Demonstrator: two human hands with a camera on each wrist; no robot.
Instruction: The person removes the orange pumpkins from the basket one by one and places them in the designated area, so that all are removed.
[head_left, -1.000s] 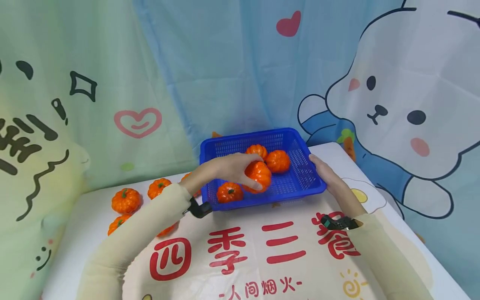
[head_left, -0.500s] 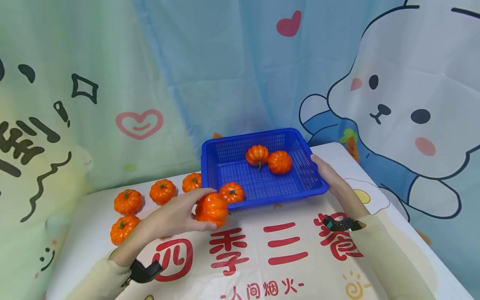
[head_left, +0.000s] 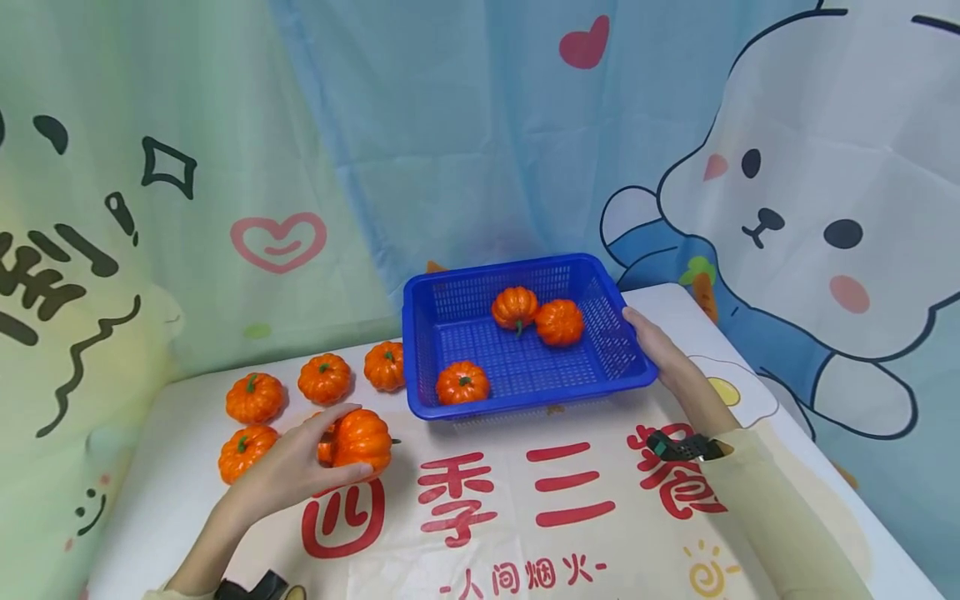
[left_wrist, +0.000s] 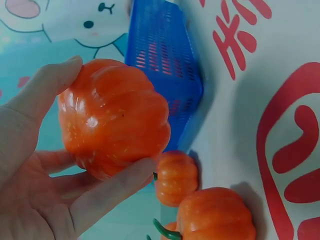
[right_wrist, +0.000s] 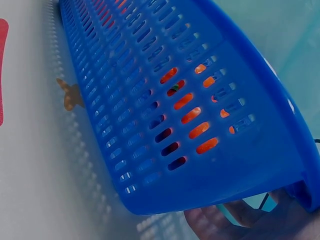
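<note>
My left hand point(head_left: 281, 471) grips a small orange pumpkin point(head_left: 363, 443) by its sides, just left of the blue basket, with its green stem toward the right. In the left wrist view the thumb and fingers wrap the pumpkin point(left_wrist: 115, 115), above other pumpkins. Another pumpkin point(head_left: 325, 450) shows partly behind the held one. Three pumpkins lie in the blue plastic basket point(head_left: 525, 402): one at the front left point(head_left: 462, 383), two side by side toward the back. My right hand point(head_left: 652, 342) holds the basket's right end; in the right wrist view its fingers point(right_wrist: 215, 222) curl at the basket's end.
Several pumpkins stand on the table's left part, including one at the back left point(head_left: 255, 398), one in front of it point(head_left: 247, 452) and one beside the basket point(head_left: 384, 366). A printed cloth point(head_left: 517, 500) covers the table. A patterned curtain point(head_left: 450, 167) hangs close behind.
My left hand has carried the pumpkin out of the basket, leftward over its front left edge, to the table's left part. The right hand has stayed at the basket's right end.
</note>
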